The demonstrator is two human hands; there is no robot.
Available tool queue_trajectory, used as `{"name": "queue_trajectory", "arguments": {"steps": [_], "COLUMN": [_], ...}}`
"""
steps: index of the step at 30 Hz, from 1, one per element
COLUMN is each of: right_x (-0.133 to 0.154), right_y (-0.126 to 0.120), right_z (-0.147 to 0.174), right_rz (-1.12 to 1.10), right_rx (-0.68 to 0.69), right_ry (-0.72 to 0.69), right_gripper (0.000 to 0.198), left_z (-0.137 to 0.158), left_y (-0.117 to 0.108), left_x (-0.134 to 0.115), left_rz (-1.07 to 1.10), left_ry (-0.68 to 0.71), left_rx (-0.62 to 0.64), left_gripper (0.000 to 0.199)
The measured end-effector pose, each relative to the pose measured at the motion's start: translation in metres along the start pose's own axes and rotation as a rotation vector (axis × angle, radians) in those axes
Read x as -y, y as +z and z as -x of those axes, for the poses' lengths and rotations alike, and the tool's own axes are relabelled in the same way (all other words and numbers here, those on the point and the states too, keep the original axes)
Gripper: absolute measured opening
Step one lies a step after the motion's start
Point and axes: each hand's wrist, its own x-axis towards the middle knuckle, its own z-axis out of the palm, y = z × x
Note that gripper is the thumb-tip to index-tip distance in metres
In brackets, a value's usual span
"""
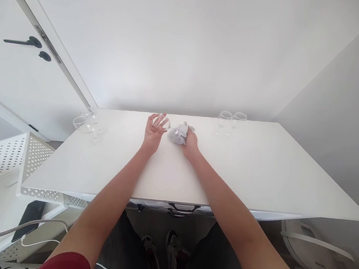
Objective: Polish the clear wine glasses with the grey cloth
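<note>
left hand [153, 131] fingers cup a glass [161, 122]; right hand [190, 141] grips a cloth [179, 133].

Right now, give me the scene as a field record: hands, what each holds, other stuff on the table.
left hand: curled around a clear glass, held just above the table
right hand: grips a grey cloth bunched against the glass
surface: white table, against a white wall
far left of table: two clear stemmed glasses, upright, close together
far right of table: two more clear stemmed glasses, upright, side by side
left of table: white perforated rack
background left: white door with dark handle
</note>
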Motion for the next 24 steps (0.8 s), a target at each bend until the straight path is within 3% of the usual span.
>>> {"name": "queue_trajectory", "arguments": {"steps": [2,4,7,14,16,21,24], "right_x": [-0.001,-0.002,-0.005,-0.002,0.001,0.004,0.0], "right_y": [0.004,0.006,0.002,-0.012,-0.012,-0.005,-0.005], "right_z": [0.002,0.002,0.0,-0.007,-0.007,-0.004,-0.007], "right_rz": [-0.056,-0.032,0.025,0.134,0.075,-0.013,0.077], "right_rx": [0.181,0.235,0.176,-0.129,-0.125,0.043,-0.023], "right_ry": [0.052,0.055,0.032,-0.121,-0.138,-0.072,-0.125], "right_gripper": [0.034,0.034,0.031,0.03,0.033,0.026,0.025], "left_z": [0.001,0.003,0.005,0.01,0.011,0.011,0.012], "left_y": [0.002,0.004,0.009,0.022,0.023,0.023,0.023], "left_x": [-0.001,-0.003,-0.006,-0.014,-0.016,-0.018,-0.017], "left_rz": [-0.034,-0.052,-0.07,-0.139,-0.148,-0.157,-0.165], "left_ry": [0.007,0.006,-0.009,-0.077,-0.057,-0.006,-0.012], "left_rx": [0.04,0.072,0.1,0.175,0.163,0.125,0.096], "left_gripper": [0.073,0.072,0.07,0.071,0.07,0.068,0.067]}}
